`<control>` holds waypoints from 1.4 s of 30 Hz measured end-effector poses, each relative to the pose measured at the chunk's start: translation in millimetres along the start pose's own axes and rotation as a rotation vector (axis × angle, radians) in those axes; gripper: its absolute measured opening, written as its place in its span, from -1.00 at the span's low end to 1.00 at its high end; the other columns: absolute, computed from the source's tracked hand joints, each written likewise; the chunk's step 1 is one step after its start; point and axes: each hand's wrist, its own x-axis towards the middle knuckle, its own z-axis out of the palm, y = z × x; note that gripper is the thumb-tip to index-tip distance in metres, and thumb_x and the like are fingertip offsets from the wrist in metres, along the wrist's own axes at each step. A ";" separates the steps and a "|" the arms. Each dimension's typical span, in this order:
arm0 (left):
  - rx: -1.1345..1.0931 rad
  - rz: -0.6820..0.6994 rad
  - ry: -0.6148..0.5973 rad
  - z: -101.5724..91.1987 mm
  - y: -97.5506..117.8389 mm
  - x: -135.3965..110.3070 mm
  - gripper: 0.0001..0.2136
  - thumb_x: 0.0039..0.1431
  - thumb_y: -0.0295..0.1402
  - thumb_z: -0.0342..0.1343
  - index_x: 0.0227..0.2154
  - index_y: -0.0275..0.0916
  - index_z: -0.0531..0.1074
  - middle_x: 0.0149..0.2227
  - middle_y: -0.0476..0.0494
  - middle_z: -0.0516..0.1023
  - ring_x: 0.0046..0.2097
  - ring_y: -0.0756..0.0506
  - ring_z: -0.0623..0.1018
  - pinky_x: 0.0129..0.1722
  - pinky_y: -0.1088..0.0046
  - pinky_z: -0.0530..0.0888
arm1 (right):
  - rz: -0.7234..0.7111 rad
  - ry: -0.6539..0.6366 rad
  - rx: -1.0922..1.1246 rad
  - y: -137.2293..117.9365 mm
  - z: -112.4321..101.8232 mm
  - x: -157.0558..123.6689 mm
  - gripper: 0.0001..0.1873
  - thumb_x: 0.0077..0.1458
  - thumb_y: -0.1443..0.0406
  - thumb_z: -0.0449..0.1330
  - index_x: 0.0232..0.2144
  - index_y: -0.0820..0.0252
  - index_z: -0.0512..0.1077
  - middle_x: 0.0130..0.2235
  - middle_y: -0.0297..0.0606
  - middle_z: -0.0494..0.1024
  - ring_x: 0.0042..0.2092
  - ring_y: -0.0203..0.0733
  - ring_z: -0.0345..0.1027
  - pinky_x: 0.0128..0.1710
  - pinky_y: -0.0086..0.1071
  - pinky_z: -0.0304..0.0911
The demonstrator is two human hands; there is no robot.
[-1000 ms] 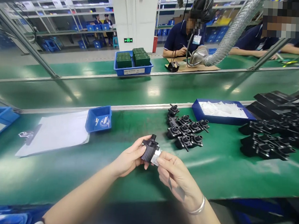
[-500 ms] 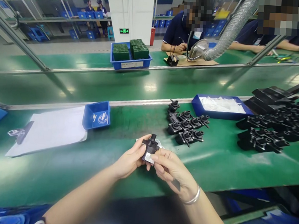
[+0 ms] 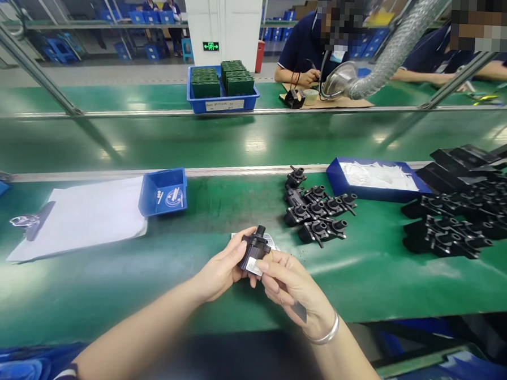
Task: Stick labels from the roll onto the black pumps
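Note:
A small black pump [image 3: 254, 248] with a short round spout pointing up sits above the bench in front of me. My left hand [image 3: 228, 266] is closed around its left side and underneath. On the pump's lower face is a white label [image 3: 252, 265]. The thumb and forefinger of my right hand [image 3: 289, 280] pinch at the label's right edge, against the pump. A flat dark grey piece [image 3: 299, 311] shows at my right palm; its kind I cannot make out. Behind the pump, a pale round-edged item [image 3: 271, 241] is mostly hidden by the hands.
Several similar black pumps [image 3: 316, 207] stand right of centre, more [image 3: 450, 237] farther right. A blue box of white slips [image 3: 334, 183] lies behind them. To the left are a clipboard with paper [image 3: 90, 218] and a small blue bin [image 3: 163, 208]. A co-worker [image 3: 301, 51] sits across the bench.
The camera view has shifted slightly. Both hands keep the same grip on the pump and label, with only a very small movement of the fingers.

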 end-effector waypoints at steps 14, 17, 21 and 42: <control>0.036 0.001 -0.001 2.2 1.5 -2.1 -0.53 0.28 -0.13 0.02 0.20 -0.08 0.16 -0.08 -0.15 0.44 -0.36 0.00 0.46 -0.29 0.39 0.39 | 0.001 0.033 -0.014 1.6 -0.5 -0.1 -0.67 0.06 0.18 0.30 -0.57 0.34 0.44 -0.74 -0.47 0.26 -0.76 -0.59 -0.21 -0.74 -0.56 -0.26; 0.033 0.002 0.009 2.2 1.2 -2.1 -0.51 0.27 -0.13 0.03 0.21 -0.09 0.15 -0.10 -0.17 0.45 -0.36 -0.01 0.47 -0.30 0.38 0.39 | 0.003 0.023 -0.007 2.0 -0.7 0.1 -0.66 0.07 0.18 0.29 -0.59 0.33 0.43 -0.78 -0.51 0.19 -0.76 -0.57 -0.21 -0.74 -0.56 -0.25; 0.048 0.001 0.008 2.0 1.0 -2.1 -0.51 0.28 -0.13 0.02 0.21 -0.10 0.14 -0.11 -0.16 0.44 -0.36 -0.02 0.46 -0.30 0.38 0.39 | 0.002 0.025 0.003 2.8 -0.8 0.2 -0.66 0.06 0.18 0.29 -0.59 0.34 0.43 -0.77 -0.51 0.20 -0.77 -0.58 -0.22 -0.75 -0.56 -0.26; 0.050 -0.011 -0.004 3.6 1.5 -3.5 -0.54 0.28 -0.15 0.01 0.20 -0.08 0.15 -0.07 -0.15 0.41 -0.33 -0.02 0.45 -0.27 0.39 0.39 | 0.005 -0.038 -0.010 3.4 -4.9 1.5 -0.67 0.09 0.18 0.26 -0.57 0.34 0.44 -0.79 -0.51 0.20 -0.78 -0.57 -0.20 -0.74 -0.53 -0.27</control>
